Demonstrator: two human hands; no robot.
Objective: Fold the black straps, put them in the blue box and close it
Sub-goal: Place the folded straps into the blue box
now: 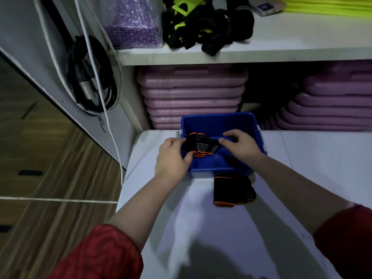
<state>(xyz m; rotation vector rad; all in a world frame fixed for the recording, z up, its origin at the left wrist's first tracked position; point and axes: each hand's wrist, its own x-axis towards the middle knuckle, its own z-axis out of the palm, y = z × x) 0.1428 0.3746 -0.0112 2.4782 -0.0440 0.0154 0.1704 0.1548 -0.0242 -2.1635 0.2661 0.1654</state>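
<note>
Now, left hand (173,158): my fingers pinch the black strap (201,145) over blue box (219,118).
Right hand (243,147): fingers pinch its right end.

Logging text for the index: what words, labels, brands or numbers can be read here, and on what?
No text is readable.
On the silver device on the upper shelf: a small blue mark, too blurred to read.
On the black strap over the blue box: white stripes, no lettering.
</note>
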